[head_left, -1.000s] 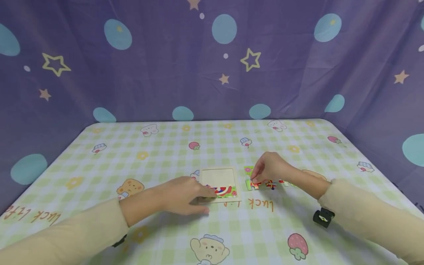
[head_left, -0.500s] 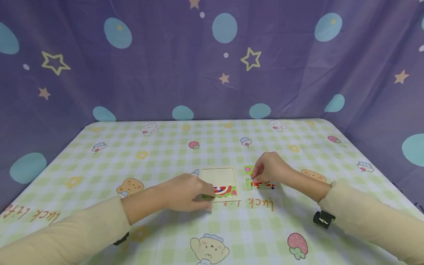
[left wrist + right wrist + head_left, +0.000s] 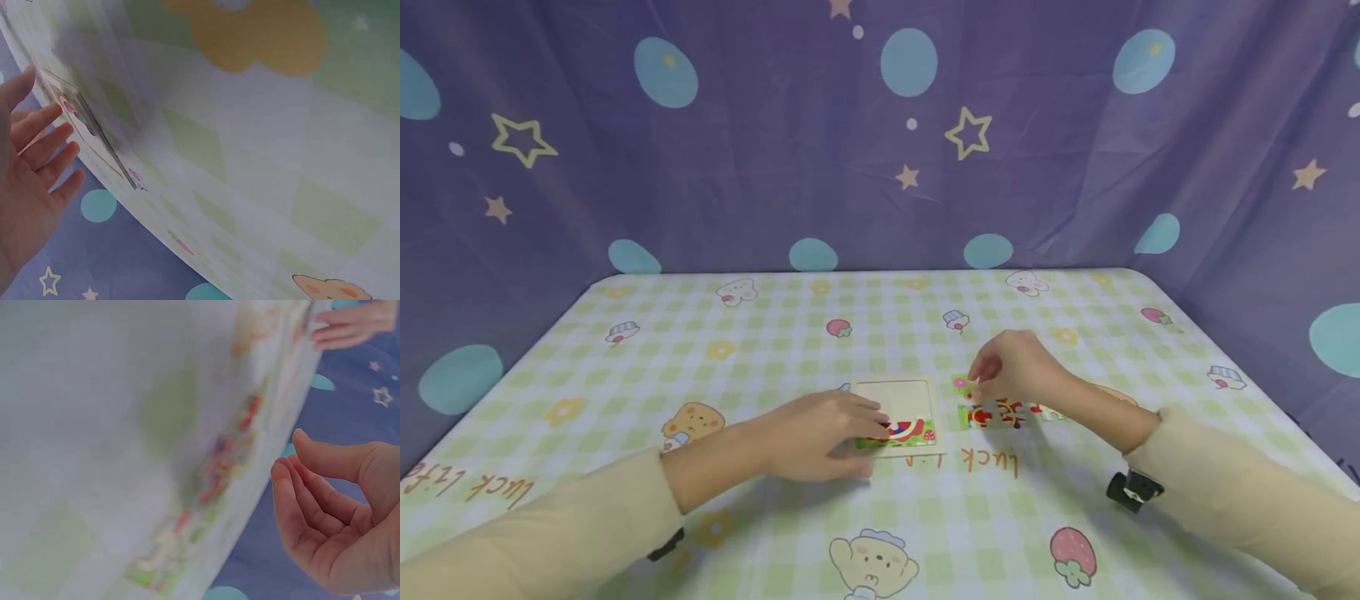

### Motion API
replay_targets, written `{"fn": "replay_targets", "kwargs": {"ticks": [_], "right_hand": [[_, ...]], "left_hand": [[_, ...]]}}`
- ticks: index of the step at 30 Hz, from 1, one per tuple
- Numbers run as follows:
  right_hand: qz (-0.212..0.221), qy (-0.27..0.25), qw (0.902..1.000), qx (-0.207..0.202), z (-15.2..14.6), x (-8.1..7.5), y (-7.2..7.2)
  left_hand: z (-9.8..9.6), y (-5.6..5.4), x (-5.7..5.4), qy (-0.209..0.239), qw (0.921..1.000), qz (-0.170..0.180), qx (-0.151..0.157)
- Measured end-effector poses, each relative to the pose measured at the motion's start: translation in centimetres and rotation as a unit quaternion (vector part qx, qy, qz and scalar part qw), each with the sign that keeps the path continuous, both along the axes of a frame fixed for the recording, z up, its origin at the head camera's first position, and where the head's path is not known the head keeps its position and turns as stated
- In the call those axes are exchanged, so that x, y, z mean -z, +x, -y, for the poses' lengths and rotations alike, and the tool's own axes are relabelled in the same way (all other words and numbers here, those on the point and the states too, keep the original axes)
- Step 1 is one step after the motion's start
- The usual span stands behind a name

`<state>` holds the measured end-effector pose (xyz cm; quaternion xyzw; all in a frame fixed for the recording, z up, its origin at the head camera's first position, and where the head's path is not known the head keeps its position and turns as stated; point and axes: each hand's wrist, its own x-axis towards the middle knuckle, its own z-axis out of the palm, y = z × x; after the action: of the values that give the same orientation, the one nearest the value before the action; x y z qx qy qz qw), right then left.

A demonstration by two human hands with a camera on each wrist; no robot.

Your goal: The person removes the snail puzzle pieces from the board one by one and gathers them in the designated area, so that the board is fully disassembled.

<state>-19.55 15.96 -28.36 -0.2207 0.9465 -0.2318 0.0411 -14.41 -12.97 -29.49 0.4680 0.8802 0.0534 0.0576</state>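
A square, pale wooden puzzle tray point(image 3: 898, 455) lies mid-table, its near part filled with brightly printed pieces and its far part bare. My left hand point(image 3: 820, 435) hovers with relaxed, spread fingers over the tray's left side; in the left wrist view nothing sits in this hand point(image 3: 31, 169). To the right lie several colourful jigsaw pieces point(image 3: 1000, 413), red, blue and green. Just above them is my right hand point(image 3: 1018, 367), fingers bent. The right wrist view shows a gap between thumb and fingertips of this hand point(image 3: 337, 519), with no piece visible there.
A checked cloth point(image 3: 775, 333) with printed cartoons covers the table. Another pale piece point(image 3: 1054, 412) lies partly under the right forearm. A purple patterned curtain point(image 3: 820, 192) hangs behind and at the sides. Each wrist has a black strap device point(image 3: 1135, 490).
My right hand has risen a little from the loose pieces, its thumb and fingertips parting, and more of them shows. My left fingers have shifted slightly and spread over the tray.
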Motion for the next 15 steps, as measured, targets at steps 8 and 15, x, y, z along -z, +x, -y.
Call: {"fn": "replay_targets", "kwargs": {"ticks": [8,15], "right_hand": [[0.011,-0.027,0.9995,-0.011,1.1,-1.3,-0.2],[0.062,-0.041,0.9966,-0.034,2.8,0.1,0.0]], "left_hand": [[0.0,0.7,0.1,-0.017,0.9998,0.010,0.004],[0.1,1.1,0.9,-0.028,0.9986,0.044,0.008]]}}
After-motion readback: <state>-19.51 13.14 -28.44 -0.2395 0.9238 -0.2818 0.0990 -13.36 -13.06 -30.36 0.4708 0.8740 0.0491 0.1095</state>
